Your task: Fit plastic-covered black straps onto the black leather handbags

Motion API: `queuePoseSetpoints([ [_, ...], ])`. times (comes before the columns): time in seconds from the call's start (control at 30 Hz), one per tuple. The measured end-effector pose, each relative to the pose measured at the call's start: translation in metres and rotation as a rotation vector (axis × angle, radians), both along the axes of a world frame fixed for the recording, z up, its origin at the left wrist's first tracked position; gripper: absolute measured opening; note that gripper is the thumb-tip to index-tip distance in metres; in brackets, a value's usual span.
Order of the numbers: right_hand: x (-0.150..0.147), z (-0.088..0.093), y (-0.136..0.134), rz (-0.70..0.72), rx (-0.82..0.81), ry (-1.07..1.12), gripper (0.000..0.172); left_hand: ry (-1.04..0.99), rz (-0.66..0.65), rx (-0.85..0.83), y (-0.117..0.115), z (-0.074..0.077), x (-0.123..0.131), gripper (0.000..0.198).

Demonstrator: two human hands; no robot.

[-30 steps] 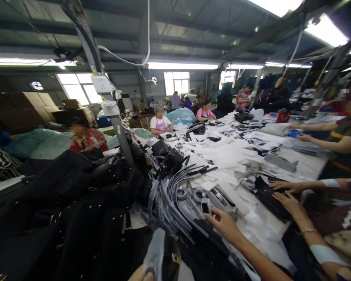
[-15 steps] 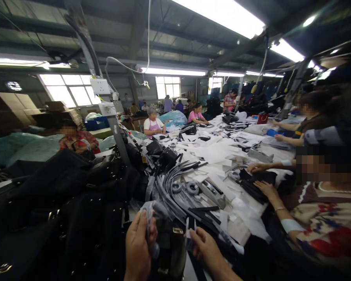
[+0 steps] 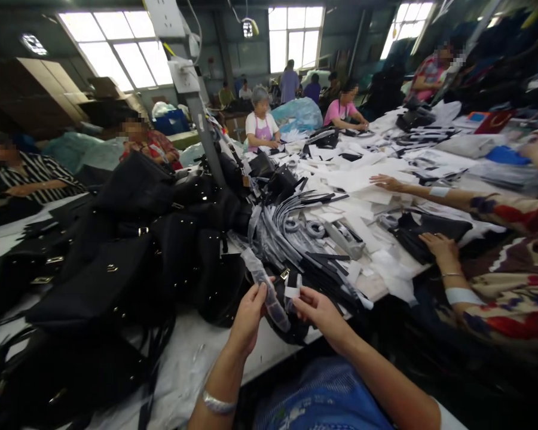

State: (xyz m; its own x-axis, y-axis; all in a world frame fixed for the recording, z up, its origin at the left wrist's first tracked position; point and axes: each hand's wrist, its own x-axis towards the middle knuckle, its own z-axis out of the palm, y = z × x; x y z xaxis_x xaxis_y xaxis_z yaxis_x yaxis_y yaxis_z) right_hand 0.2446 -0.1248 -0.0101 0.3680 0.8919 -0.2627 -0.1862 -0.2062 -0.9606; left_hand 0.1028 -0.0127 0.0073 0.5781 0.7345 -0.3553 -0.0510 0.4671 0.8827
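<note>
My left hand (image 3: 250,315) is closed, with thumb and fingers pinching a strap wrapped in clear plastic (image 3: 265,288). The strap curves down toward the table edge. Close by on the right, my right hand (image 3: 319,309) pinches a black strap end with a white band (image 3: 292,286) around it. I cannot tell whether both hands hold the same strap. Beneath and behind them lies a black bag (image 3: 291,331) with a gold-coloured buckle (image 3: 285,274), partly covered by the strap.
Many black bags with metal fittings (image 3: 112,269) are heaped on the left. Ahead lies a bundle of plastic-wrapped straps (image 3: 269,239) beside rolled strips (image 3: 314,229). A co-worker's hand (image 3: 443,251) rests on black material at right. A grey post (image 3: 206,137) rises from the table.
My view has tilted down and shifted, showing more of the bag heap and my forearms. Both hands still hold strap pieces. The co-worker's one hand on the right now reaches farther forward over white sheets.
</note>
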Motion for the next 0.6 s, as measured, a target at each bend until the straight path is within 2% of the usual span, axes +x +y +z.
queuePoseSetpoints([
  [0.1, -0.002, 0.006, 0.004, 0.019, -0.013, -0.039, 0.050, 0.013, -0.036, 0.069, -0.010, 0.005, -0.004, 0.052],
  [0.2, 0.000, 0.008, 0.008, 0.050, -0.016, -0.105, 0.045, -0.030, -0.045, 0.117, -0.017, 0.007, -0.007, 0.048],
  [0.4, 0.011, 0.005, 0.016, 0.161, -0.013, -0.329, 0.037, -0.009, 0.136, 0.096, -0.023, 0.001, -0.007, 0.036],
  [0.6, 0.013, 0.010, 0.025, 0.323, 0.056, -0.514, 0.028, 0.061, 0.119, 0.263, -0.026, -0.004, -0.007, 0.032],
])
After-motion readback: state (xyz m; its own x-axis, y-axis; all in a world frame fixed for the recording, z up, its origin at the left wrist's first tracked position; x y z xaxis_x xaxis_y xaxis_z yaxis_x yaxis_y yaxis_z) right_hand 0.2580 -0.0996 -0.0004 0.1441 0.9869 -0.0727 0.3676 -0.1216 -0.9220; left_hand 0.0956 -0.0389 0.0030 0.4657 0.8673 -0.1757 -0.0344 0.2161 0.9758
